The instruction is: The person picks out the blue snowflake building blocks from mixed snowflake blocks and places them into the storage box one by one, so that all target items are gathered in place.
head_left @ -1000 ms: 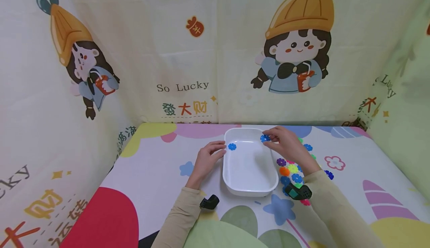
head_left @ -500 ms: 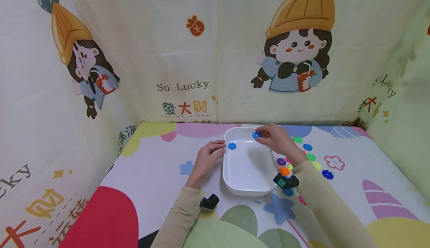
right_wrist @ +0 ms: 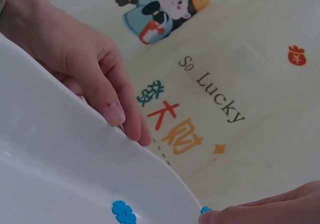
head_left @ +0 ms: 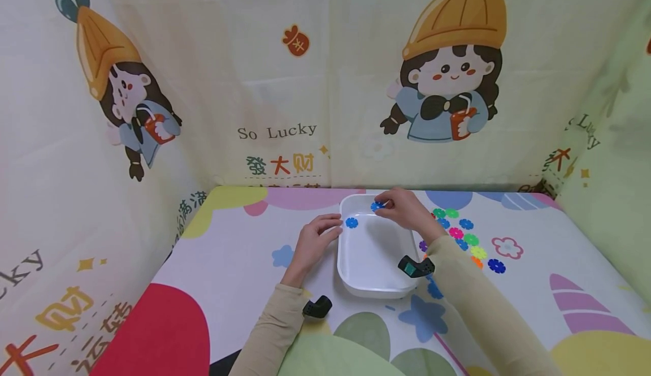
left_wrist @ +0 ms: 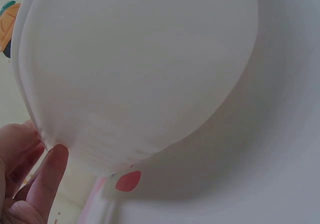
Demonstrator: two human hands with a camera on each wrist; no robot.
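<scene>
A white rectangular tray (head_left: 376, 251) stands in the middle of the table. My left hand (head_left: 316, 246) rests with its fingertips and thumb against the outside of the tray's left rim; the left wrist view shows the fingertips (left_wrist: 56, 156) touching the wall. Over the tray's far end, my right hand (head_left: 402, 209) pinches a blue flower-shaped plastic disc (head_left: 377, 206) between thumb and fingers. Another blue disc (head_left: 351, 223) is inside the tray near its far left corner. In the right wrist view, only part of the pinched disc (right_wrist: 205, 210) shows beside the fingertips.
Right of the tray lie several loose discs, among them a green one (head_left: 471, 240), a pink one (head_left: 456, 233) and a dark blue one (head_left: 497, 266). The right forearm hides some of them. A printed cloth wall (head_left: 356, 161) rises behind the table.
My right hand has moved left over the tray's far end, carrying the pinched blue disc. More of the loose discs on the right show now. The left hand and the tray have stayed put.
</scene>
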